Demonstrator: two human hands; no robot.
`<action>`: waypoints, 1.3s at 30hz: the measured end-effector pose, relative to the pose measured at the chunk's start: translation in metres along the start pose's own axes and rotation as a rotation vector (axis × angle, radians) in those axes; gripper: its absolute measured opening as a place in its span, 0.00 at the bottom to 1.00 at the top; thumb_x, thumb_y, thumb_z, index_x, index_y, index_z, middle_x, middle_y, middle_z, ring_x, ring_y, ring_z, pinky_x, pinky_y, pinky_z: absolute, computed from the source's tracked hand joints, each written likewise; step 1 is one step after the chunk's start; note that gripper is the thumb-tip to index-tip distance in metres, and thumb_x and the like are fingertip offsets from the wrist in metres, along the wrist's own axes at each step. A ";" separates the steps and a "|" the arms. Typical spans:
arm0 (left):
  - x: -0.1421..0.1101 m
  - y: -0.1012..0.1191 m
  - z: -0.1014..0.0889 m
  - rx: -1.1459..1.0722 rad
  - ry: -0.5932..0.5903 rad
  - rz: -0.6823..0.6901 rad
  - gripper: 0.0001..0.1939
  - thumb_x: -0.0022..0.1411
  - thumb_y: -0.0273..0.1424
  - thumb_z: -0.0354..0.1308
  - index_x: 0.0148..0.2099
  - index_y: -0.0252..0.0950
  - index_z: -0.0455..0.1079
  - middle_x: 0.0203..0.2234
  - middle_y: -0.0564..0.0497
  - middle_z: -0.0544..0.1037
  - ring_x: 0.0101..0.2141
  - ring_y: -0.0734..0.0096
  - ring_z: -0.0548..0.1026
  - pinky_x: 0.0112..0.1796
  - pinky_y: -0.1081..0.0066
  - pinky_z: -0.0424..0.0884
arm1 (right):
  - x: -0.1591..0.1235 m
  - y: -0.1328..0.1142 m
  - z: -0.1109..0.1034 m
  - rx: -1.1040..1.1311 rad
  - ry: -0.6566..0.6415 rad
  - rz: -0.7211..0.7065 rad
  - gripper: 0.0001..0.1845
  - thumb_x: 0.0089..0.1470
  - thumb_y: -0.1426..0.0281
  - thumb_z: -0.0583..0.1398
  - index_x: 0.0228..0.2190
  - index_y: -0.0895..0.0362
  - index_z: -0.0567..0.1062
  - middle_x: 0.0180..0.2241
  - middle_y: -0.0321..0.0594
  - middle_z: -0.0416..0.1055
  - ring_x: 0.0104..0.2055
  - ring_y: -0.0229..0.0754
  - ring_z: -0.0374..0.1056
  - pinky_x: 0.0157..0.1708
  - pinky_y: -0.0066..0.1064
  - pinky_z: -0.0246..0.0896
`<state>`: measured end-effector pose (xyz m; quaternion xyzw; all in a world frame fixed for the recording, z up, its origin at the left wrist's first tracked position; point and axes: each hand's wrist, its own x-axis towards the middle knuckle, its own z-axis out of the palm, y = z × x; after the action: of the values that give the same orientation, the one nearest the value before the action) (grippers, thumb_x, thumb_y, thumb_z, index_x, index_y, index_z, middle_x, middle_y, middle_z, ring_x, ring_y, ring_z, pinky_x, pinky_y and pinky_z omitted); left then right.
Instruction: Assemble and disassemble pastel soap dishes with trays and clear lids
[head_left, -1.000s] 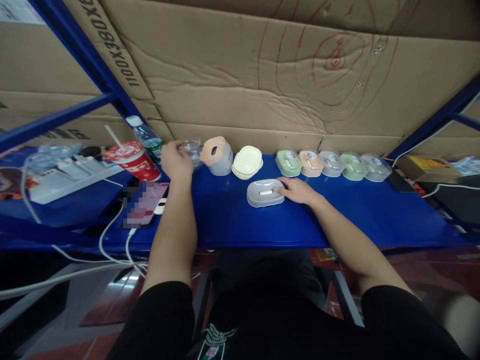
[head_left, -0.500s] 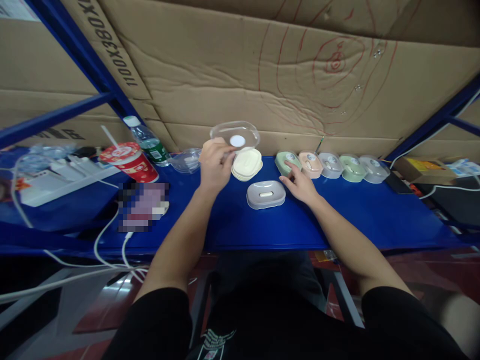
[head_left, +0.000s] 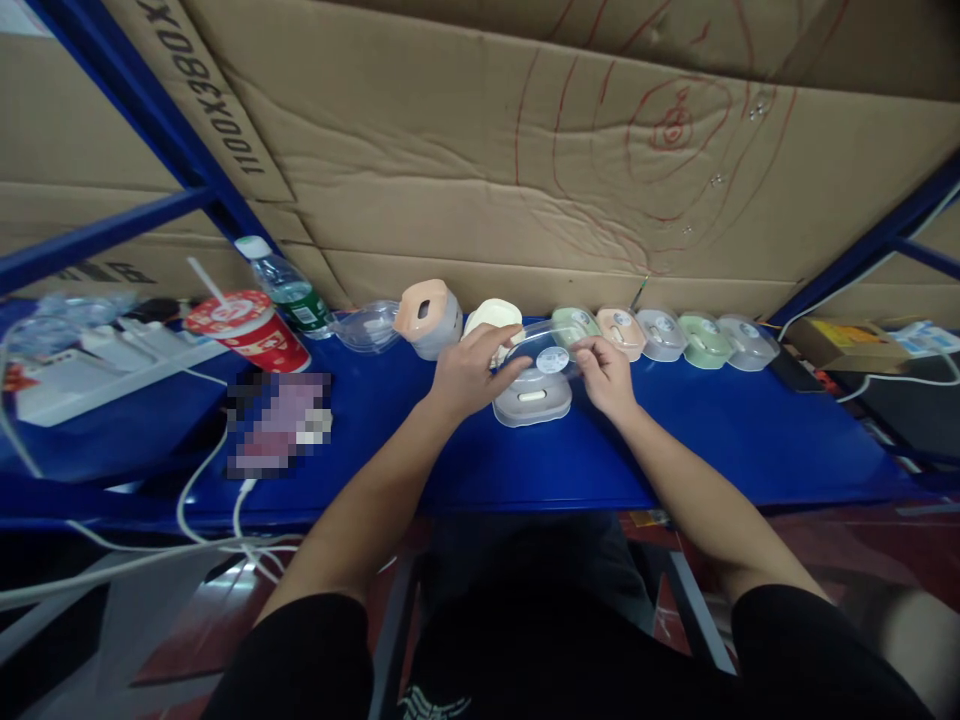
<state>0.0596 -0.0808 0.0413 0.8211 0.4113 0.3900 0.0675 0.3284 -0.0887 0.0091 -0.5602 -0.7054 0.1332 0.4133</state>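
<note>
Between my two hands a clear plastic lid (head_left: 541,345) with a round white label is held over a grey soap dish (head_left: 531,414). The dish sits on the blue table and has a pale bar-shaped piece in its middle. My left hand (head_left: 472,372) pinches the lid's left side. At its right edge the fingers of my right hand (head_left: 607,380) are closed on it. Behind my left hand stand a stack of cream dishes (head_left: 491,312), partly covered, and a stack topped by a peach dish (head_left: 429,312). Whether the lid touches the grey dish I cannot tell.
A row of lidded dishes (head_left: 661,335) in green, peach and grey lines the back right. Clear lids (head_left: 367,328) lie at the back left, near a water bottle (head_left: 296,295) and a red cup (head_left: 251,330). Cables and a power strip (head_left: 112,370) occupy the left.
My left hand has brought the clear lid right and down from the back, over the grey dish. My right hand has left the green dish and taken the lid's right edge.
</note>
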 end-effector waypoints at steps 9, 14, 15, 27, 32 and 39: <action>0.002 -0.004 0.012 0.237 -0.375 -0.162 0.24 0.79 0.43 0.47 0.58 0.35 0.80 0.47 0.39 0.87 0.46 0.53 0.83 0.43 0.61 0.75 | 0.010 0.002 -0.008 -0.281 -0.414 0.153 0.40 0.72 0.39 0.49 0.22 0.53 0.78 0.26 0.44 0.77 0.33 0.49 0.75 0.34 0.38 0.61; 0.000 -0.007 0.024 0.237 -0.410 -0.132 0.24 0.80 0.39 0.44 0.57 0.34 0.80 0.53 0.37 0.83 0.51 0.54 0.82 0.50 0.61 0.75 | 0.010 0.000 -0.009 -0.433 -0.543 0.149 0.41 0.70 0.36 0.49 0.24 0.53 0.81 0.28 0.46 0.80 0.38 0.52 0.76 0.33 0.38 0.59; 0.000 -0.007 0.024 0.242 -0.421 -0.133 0.24 0.80 0.39 0.44 0.56 0.33 0.80 0.54 0.37 0.83 0.51 0.54 0.82 0.51 0.61 0.75 | 0.010 0.000 -0.008 -0.445 -0.554 0.140 0.42 0.69 0.35 0.49 0.24 0.53 0.81 0.28 0.46 0.80 0.37 0.52 0.76 0.33 0.38 0.58; 0.006 -0.017 0.020 0.079 -0.581 -0.314 0.24 0.80 0.39 0.42 0.47 0.33 0.78 0.31 0.44 0.83 0.36 0.59 0.81 0.41 0.63 0.72 | 0.008 0.000 -0.001 -0.414 -0.472 0.154 0.39 0.66 0.32 0.52 0.34 0.53 0.81 0.36 0.44 0.83 0.40 0.50 0.76 0.33 0.36 0.55; 0.003 -0.015 0.029 -0.097 -0.542 -0.332 0.26 0.79 0.44 0.44 0.55 0.34 0.78 0.33 0.46 0.84 0.37 0.60 0.82 0.42 0.64 0.74 | 0.009 0.002 -0.004 -0.436 -0.453 0.187 0.40 0.66 0.34 0.53 0.49 0.54 0.83 0.44 0.49 0.85 0.48 0.58 0.79 0.38 0.38 0.62; -0.002 -0.024 0.042 -0.206 -0.490 -0.344 0.32 0.75 0.48 0.51 0.70 0.32 0.70 0.52 0.38 0.85 0.47 0.55 0.84 0.49 0.59 0.78 | 0.011 -0.003 -0.005 -0.405 -0.280 0.254 0.35 0.63 0.38 0.60 0.49 0.55 0.83 0.45 0.50 0.84 0.51 0.61 0.79 0.42 0.42 0.67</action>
<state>0.0734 -0.0578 0.0016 0.7979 0.4738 0.2031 0.3126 0.3301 -0.0811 0.0187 -0.6915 -0.6919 0.1164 0.1717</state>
